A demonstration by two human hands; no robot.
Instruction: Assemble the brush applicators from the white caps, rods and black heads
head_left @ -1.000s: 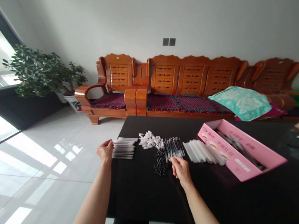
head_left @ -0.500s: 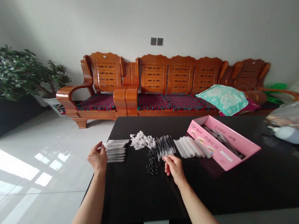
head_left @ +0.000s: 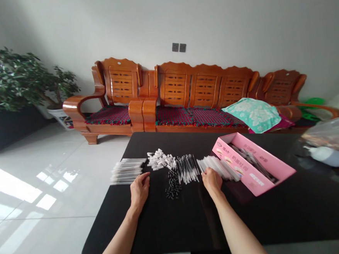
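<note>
The right hand curls its fingers in close together at the near left end of a row of whitish tubes on a black table; whether they pinch a tube cannot be told. The left hand has its fingers bent, thumb and forefinger near each other, just beside the near right corner of a stack of grey-white sticks; it is too small to tell whether anything is between them.

Between the hands lie a loose heap of small black caps, a pile of short white pieces beyond it, and a bunch of thin dark rods, just left of the tubes. Right of the tubes, a pink box sits at an angle, open at the top, with dark thin items inside. Farther right is a whitish bottle. Behind the table stands a wooden bench with a turquoise cloth on it.
</note>
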